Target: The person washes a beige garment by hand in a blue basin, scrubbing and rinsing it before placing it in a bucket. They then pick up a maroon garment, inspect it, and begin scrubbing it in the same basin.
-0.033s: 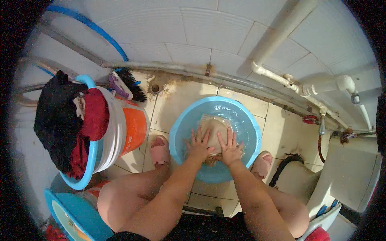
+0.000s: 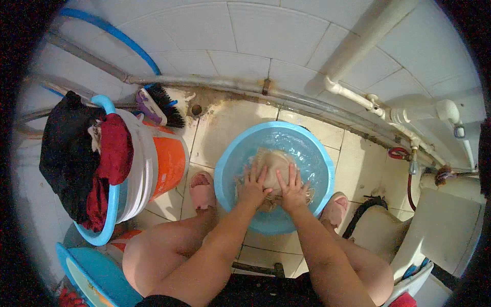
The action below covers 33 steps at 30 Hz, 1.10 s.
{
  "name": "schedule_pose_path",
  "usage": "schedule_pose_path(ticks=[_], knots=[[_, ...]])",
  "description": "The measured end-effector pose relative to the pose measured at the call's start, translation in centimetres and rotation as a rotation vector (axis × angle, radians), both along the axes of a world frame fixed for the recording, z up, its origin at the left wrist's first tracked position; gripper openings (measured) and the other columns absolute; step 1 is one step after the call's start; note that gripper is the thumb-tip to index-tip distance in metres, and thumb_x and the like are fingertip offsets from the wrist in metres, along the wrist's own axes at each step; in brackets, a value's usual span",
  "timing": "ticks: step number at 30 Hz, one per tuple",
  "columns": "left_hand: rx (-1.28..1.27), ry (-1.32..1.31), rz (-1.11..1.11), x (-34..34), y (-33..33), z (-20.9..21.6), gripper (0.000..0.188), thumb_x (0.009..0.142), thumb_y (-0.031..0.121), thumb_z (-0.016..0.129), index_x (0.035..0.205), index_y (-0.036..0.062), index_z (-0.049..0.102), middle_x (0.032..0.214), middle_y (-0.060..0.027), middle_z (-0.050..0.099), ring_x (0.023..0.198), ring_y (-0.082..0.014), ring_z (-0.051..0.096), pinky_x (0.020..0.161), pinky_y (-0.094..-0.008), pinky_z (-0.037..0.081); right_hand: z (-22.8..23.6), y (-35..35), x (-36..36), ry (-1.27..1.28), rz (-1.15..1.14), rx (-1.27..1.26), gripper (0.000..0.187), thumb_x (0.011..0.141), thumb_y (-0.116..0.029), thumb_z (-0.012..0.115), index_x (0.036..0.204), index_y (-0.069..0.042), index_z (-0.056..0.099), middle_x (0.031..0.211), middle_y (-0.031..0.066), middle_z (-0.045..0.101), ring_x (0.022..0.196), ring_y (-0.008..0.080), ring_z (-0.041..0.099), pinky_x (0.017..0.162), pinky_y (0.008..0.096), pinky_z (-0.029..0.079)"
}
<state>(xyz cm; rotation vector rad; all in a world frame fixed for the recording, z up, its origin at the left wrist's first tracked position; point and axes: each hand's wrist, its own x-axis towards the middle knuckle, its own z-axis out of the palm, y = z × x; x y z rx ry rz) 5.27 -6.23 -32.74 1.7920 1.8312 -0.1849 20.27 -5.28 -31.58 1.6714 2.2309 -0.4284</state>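
Tiled bathroom floor w/ blue basin (image 2: 230, 169) btwn my feet. Both hands, left hand (image 2: 254, 188) & right hand (image 2: 292, 192), fingers spread flat, press pale cloth (image 2: 273, 161) lying just ahead, underwater.

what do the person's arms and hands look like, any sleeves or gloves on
Both forearms are bare up to the picture's lower edge, with no sleeves in view. The left hand and right hand wear no gloves; no rings, watch or bracelets are visible on fingers or wrists.

Bare arms, bare legs, pink slippers

The person wears pink slippers (image 2: 202, 190) on both feet, dark shorts (image 2: 266, 294), and no sleeves.
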Motion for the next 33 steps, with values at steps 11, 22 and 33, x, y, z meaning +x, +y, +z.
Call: schedule_pose_path(ticks=[11, 22, 33], knots=[[-0.178, -0.311, 0.330, -1.4, 0.3, -8.1, 0.067, 0.084, 0.053, 0.044, 0.138, 0.0174, 0.026, 0.138, -0.0141, 0.031, 0.126, -0.0321, 0.030, 0.100, -0.0521, 0.023, -6.5, 0.9, 2.0, 0.361, -0.325, -0.309, 0.040, 0.078, -0.010, 0.052, 0.117, -0.016, 0.055, 0.121, 0.0165, 0.049, 0.112, 0.0337, 0.047, 0.092, 0.0379, 0.041], [-0.962, -1.870, 0.914, -1.0, 2.2, 5.6, 0.067, 0.082, 0.066, 0.038, 0.123, 0.0133, 0.046, 0.119, -0.0116, 0.051, 0.102, -0.0269, 0.055, 0.084, -0.0418, 0.047, 16.1, -1.2, -1.9, 0.866, 0.252, 0.037, 0.021, 0.065, 0.001, 0.056, 0.085, -0.005, 0.060, 0.098, 0.0099, 0.055, 0.095, 0.0321, 0.049, 0.085, 0.0400, 0.041], [-0.626, -2.244, 0.583, 1.9, 0.9, 25.2, 0.046, 0.090, 0.047, 0.041, 0.110, 0.0078, 0.054, 0.100, -0.0104, 0.061, 0.083, -0.0258, 0.061, 0.073, -0.0412, 0.051, 30.7, -6.5, -2.7, 0.966, 0.275, 0.613, 0.020, 0.069, -0.019, 0.067, 0.076, -0.006, 0.053, 0.091, 0.0117, 0.047, 0.084, 0.0314, 0.042, 0.074, 0.0401, 0.035]])
